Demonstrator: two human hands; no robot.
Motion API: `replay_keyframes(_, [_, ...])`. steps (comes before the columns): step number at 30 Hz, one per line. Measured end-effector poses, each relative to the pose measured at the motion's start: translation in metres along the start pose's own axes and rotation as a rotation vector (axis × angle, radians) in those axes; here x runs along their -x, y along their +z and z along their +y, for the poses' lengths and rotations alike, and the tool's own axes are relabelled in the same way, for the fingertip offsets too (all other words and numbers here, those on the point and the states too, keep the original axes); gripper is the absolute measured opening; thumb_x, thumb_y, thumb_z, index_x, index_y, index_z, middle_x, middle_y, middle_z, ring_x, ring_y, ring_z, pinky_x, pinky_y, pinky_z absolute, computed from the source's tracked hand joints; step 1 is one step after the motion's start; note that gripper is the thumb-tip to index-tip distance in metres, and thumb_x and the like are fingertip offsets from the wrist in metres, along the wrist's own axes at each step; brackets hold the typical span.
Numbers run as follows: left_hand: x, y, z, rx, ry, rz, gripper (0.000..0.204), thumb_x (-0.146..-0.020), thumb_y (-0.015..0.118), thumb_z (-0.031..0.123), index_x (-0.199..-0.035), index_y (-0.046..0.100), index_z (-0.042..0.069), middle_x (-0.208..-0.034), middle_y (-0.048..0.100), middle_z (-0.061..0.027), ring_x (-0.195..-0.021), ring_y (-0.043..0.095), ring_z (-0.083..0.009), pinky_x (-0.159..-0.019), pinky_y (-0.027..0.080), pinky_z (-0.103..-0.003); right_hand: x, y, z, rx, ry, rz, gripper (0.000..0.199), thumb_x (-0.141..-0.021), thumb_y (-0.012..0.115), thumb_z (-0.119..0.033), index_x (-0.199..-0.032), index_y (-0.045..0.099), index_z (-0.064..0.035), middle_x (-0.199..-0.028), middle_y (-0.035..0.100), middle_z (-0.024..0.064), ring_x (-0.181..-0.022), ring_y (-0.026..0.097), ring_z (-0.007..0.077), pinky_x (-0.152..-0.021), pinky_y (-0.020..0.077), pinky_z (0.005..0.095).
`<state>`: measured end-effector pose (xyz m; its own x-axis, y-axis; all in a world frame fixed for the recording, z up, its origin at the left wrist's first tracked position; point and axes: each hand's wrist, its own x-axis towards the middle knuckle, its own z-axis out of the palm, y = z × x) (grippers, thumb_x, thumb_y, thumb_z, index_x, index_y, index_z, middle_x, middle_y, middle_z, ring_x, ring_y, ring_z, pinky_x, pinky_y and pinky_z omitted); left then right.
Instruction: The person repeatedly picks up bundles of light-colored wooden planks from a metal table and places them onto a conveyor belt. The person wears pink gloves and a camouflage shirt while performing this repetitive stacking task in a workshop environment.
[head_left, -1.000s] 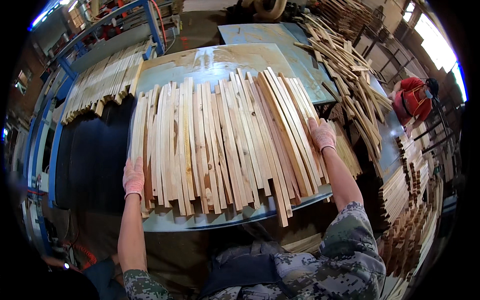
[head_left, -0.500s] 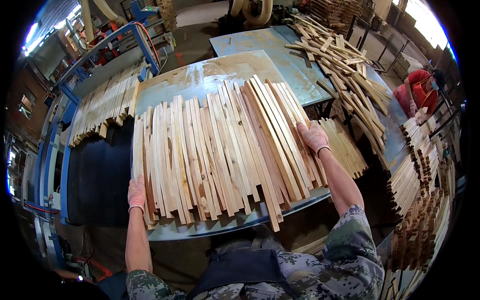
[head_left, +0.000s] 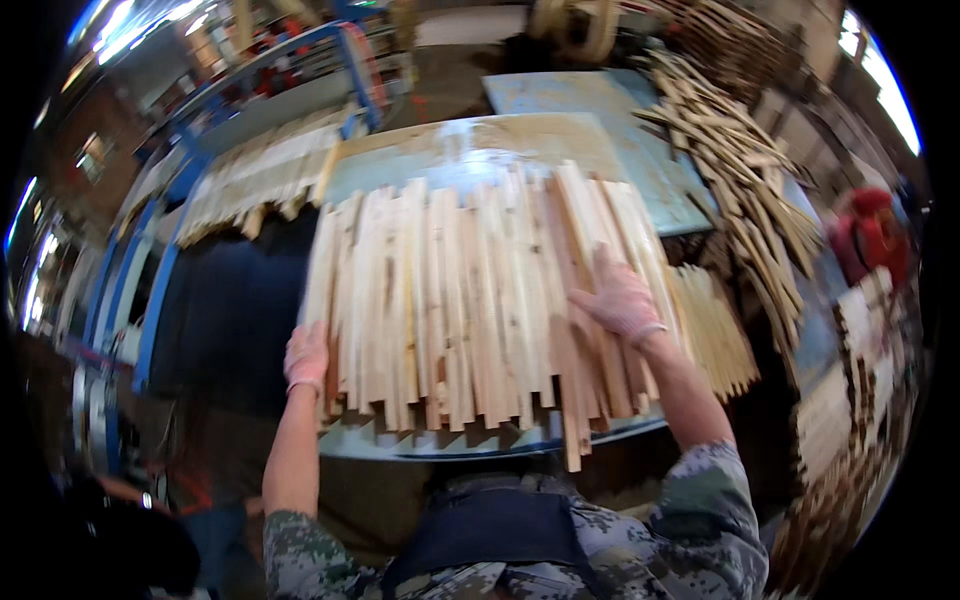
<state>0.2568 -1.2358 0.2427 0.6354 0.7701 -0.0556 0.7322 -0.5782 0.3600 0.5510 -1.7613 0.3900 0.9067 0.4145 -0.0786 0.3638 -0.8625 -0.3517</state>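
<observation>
A broad row of long wooden strips (head_left: 460,300) lies side by side on the blue-grey table (head_left: 400,165) in front of me, their near ends uneven. My left hand (head_left: 306,357), in a pinkish knit glove, presses against the row's left edge with its fingers stretched along the outermost strip. My right hand (head_left: 622,300), gloved likewise, lies on top of the strips towards the right side, fingers spread and thumb pointing left. One strip (head_left: 572,440) sticks out nearer to me than its neighbours. The picture is somewhat blurred by motion.
To the left is a blue-framed machine with a black belt (head_left: 235,310) and more strips (head_left: 265,175) on its far part. A loose pile of strips (head_left: 735,150) covers a table at the far right. Beyond the stacked wood (head_left: 840,420), a person in red (head_left: 868,235) is blurred.
My right hand has moved from the row's right edge leftward onto the top of the strips, fingers now spread. My left hand stays at the left edge. The whole view has shifted.
</observation>
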Motion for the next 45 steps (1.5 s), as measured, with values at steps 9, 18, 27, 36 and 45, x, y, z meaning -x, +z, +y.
replay_keyframes(9, [0.003, -0.007, 0.012, 0.184, -0.079, 0.004, 0.065, -0.108, 0.051, 0.055, -0.138, 0.060, -0.003, -0.137, 0.066, -0.0313, -0.127, 0.062, -0.0483, -0.108, 0.048, -0.049, 0.007, -0.048, 0.049, -0.025, 0.162, 0.032, 0.077, -0.092, 0.069, -0.030, -0.156, 0.034, -0.0054, -0.116, 0.072, 0.0268, -0.113, 0.072, 0.0426, -0.100, 0.0572, 0.0513])
replay_keyframes(18, [-0.006, -0.001, 0.002, 0.179, -0.079, 0.012, 0.070, -0.108, 0.051, 0.055, -0.143, 0.056, -0.005, -0.141, 0.063, -0.0334, -0.130, 0.059, -0.0499, -0.110, 0.047, -0.048, -0.002, -0.062, 0.166, 0.114, 0.432, 0.034, 0.101, -0.091, 0.075, -0.036, -0.173, 0.016, -0.0248, -0.152, 0.058, 0.0219, -0.139, 0.059, 0.0375, -0.117, 0.0485, 0.0482])
replay_keyframes(27, [0.015, -0.029, 0.046, -0.162, 0.111, -0.150, 0.042, -0.111, 0.038, 0.038, -0.121, 0.067, 0.008, -0.130, 0.064, -0.0286, -0.125, 0.061, -0.0451, -0.107, 0.049, -0.054, -0.025, 0.009, 0.228, -0.208, 0.094, 0.159, 0.080, -0.086, 0.072, -0.019, -0.159, 0.043, -0.0028, -0.145, 0.063, 0.0215, -0.136, 0.059, 0.0328, -0.116, 0.0438, 0.0401])
replay_keyframes(36, [0.026, -0.027, 0.046, 0.055, -0.292, 0.032, 0.083, -0.101, 0.052, 0.071, -0.151, 0.057, 0.005, -0.151, 0.060, -0.0233, -0.142, 0.055, -0.0400, -0.118, 0.045, -0.047, -0.030, 0.028, 0.253, -0.852, 0.079, 0.147, 0.090, -0.084, 0.061, -0.005, -0.169, 0.030, 0.0031, -0.157, 0.055, 0.0159, -0.127, 0.063, 0.0249, -0.107, 0.0497, 0.0329])
replay_keyframes(45, [0.027, -0.035, 0.053, 0.011, -0.277, -0.010, 0.081, -0.102, 0.050, 0.070, -0.153, 0.056, 0.007, -0.154, 0.059, -0.0209, -0.143, 0.054, -0.0371, -0.120, 0.042, -0.047, -0.045, 0.035, 0.281, -0.828, 0.324, 0.272, 0.076, -0.106, 0.068, -0.020, -0.166, 0.031, 0.0052, -0.159, 0.051, 0.0243, -0.138, 0.059, 0.0341, -0.119, 0.0469, 0.0455])
